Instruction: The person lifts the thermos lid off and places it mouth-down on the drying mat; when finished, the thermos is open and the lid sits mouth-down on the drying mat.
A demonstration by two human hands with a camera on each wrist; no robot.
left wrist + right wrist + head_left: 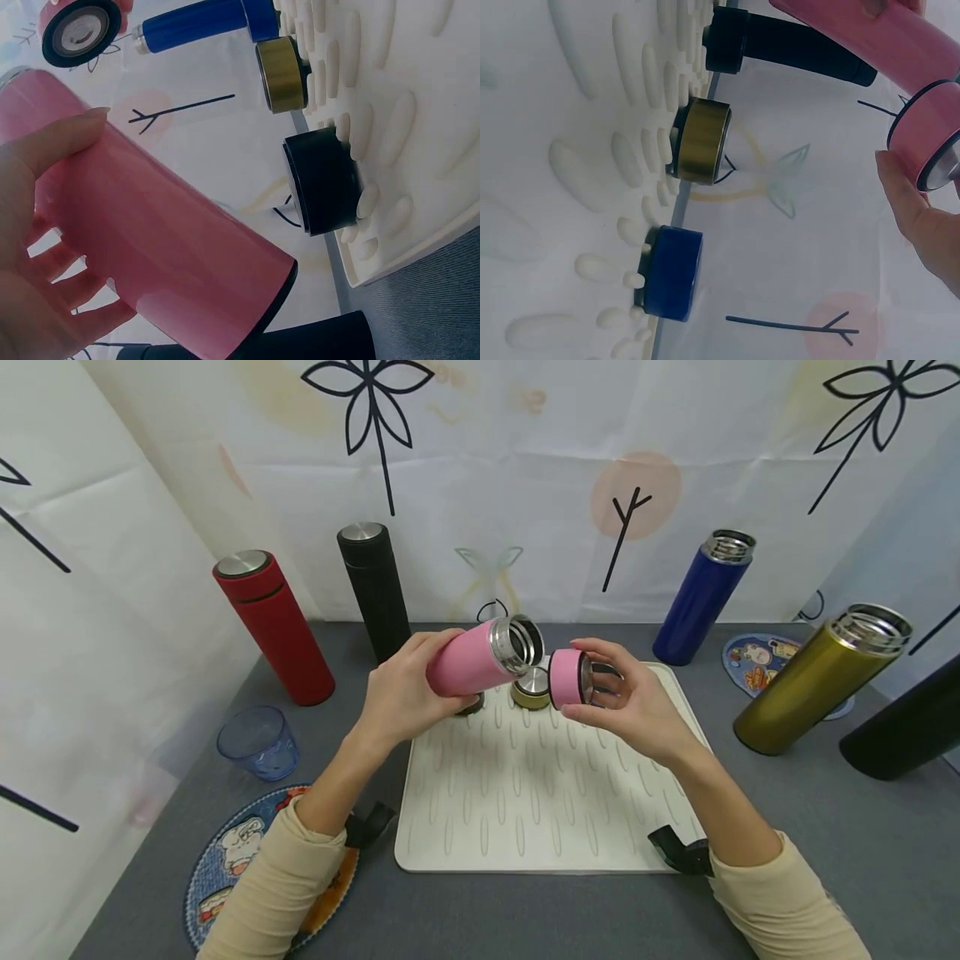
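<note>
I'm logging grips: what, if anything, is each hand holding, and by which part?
The left hand grips the pink bottle around its body; the right hand holds the pink cap by its outer side.

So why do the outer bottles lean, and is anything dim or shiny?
Head view: red bottle and gold bottle lean outward, probably wide-lens distortion; soft shadow on the white mat, shine on the gold bottle. Left wrist: dimmer, turned sideways, faint sheen on the pink bottle. Right wrist: also dim and sideways, far-left ridges look soft.
</note>
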